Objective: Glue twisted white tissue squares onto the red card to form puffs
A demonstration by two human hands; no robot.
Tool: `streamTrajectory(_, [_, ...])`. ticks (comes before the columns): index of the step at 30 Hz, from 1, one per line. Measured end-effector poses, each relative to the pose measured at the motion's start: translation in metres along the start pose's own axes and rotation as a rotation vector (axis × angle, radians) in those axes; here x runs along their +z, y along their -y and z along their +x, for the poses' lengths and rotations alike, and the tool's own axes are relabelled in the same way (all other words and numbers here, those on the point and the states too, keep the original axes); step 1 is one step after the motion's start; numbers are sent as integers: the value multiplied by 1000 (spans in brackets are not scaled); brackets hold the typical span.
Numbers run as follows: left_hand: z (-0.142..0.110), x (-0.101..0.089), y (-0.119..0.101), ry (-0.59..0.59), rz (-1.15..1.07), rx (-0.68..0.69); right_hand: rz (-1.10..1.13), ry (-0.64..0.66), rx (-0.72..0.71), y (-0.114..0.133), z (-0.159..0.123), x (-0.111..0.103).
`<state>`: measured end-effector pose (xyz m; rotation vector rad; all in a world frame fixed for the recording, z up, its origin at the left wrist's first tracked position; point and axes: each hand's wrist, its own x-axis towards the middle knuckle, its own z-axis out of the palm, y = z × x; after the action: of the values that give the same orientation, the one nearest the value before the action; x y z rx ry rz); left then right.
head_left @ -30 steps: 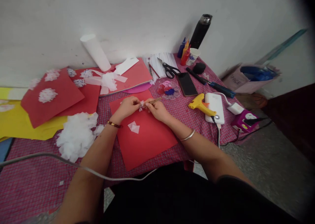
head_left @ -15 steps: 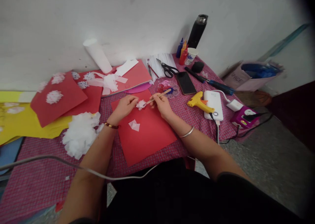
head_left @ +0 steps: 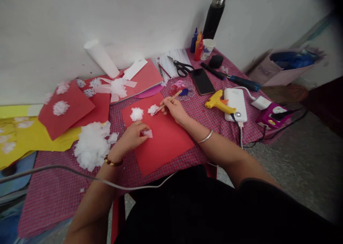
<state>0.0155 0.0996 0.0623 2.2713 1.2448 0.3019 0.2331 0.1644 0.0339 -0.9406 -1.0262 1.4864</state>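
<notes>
A red paper sheet (head_left: 166, 144) lies in front of me with two ruffled white paper flowers on it. The left flower (head_left: 137, 114) is fuller; the right flower (head_left: 153, 110) is smaller. My right hand (head_left: 173, 110) grips a thin wooden stick (head_left: 175, 96), its lower end at the smaller flower. Below the flowers, my left hand (head_left: 132, 136) has thumb and fingertips closed around a small white tissue paper piece (head_left: 148, 133), partly hidden by the fingers. A pile of white tissue pieces (head_left: 91, 145) sits left of that hand.
Rightward are a phone (head_left: 203, 81), yellow glue gun (head_left: 219, 101), white power bank (head_left: 235, 104) and cables. Scissors (head_left: 180, 66), paint bottles (head_left: 198, 49) and a black flask (head_left: 213, 18) stand or lie behind. A white cable (head_left: 107, 182) crosses over my left forearm.
My left hand has moved down and toward me from beside the smaller flower to the tissue piece, uncovering the fuller flower. My right hand still holds the stick at the smaller flower.
</notes>
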Motion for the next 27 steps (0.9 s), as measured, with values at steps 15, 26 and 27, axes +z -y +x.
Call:
streamTrajectory(15, [-10,-1,-6,-418,-1080,-523,-104,319,-136,12,-39,26])
streamTrajectory(26, [-10,2,-14,-410,-1236,-517,-186,332,-195,9,-45,32])
streamTrajectory(27, [-10,2,-13,-421,-1273,-533,-181,327,-186,10,-45,32])
